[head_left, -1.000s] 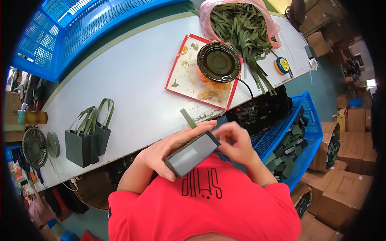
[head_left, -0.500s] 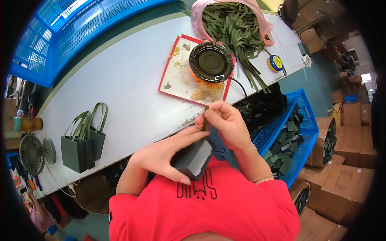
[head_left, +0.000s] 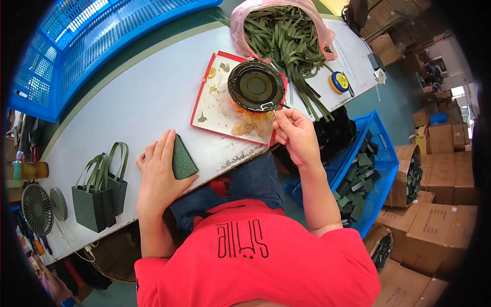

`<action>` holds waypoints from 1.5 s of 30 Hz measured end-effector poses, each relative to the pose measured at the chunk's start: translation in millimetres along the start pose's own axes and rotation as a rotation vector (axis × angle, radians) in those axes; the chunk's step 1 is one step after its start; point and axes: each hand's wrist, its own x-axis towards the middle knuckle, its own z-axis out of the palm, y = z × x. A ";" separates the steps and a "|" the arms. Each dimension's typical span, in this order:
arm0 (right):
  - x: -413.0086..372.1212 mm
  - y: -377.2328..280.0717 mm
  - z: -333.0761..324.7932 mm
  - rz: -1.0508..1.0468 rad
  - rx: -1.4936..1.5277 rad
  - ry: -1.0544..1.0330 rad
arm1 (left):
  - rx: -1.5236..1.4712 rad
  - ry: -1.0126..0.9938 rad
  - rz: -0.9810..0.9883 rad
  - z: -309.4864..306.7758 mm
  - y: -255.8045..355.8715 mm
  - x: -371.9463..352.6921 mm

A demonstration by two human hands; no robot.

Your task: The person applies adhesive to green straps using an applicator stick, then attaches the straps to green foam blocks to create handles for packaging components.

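Observation:
My left hand (head_left: pixel 158 166) is closed around a small dark green paper bag (head_left: pixel 183 159) resting on the white table near its front edge. The fingers hide much of the bag. My right hand (head_left: pixel 296 134) is closed in a pinch at the rim of a round black glue pot (head_left: pixel 255 86); the green ribbon in its fingertips is mostly hidden. The pot stands on a stained white board with a red edge (head_left: pixel 209 112). Several finished-looking green bags with ribbon handles (head_left: pixel 97 197) stand left of my left hand.
A pink plastic bag (head_left: pixel 239 30) full of green ribbons (head_left: pixel 286 41) lies behind the pot, beside a yellow-and-blue tape roll (head_left: pixel 338 82). A blue crate (head_left: pixel 381 194) of green pieces is at right. A fan (head_left: pixel 37 210) and blue basket (head_left: pixel 61 97) are left; cartons (head_left: pixel 440 235) stand right.
My left hand has carried the bag from in front of my chest to the tabletop, leftward. The right hand has moved up and right with the ribbon, to the pot's rim.

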 end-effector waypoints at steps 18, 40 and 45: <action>9.2 4.6 11.7 0.059 -0.024 0.031 | -0.019 0.003 -0.011 0.6 2.0 -1.9; -64.9 7.7 59.3 0.373 -0.236 -0.462 | -0.522 0.010 0.365 -14.0 1.8 5.9; -67.3 11.8 75.8 0.445 -0.302 -0.499 | -0.545 -0.042 0.418 -18.5 3.8 8.7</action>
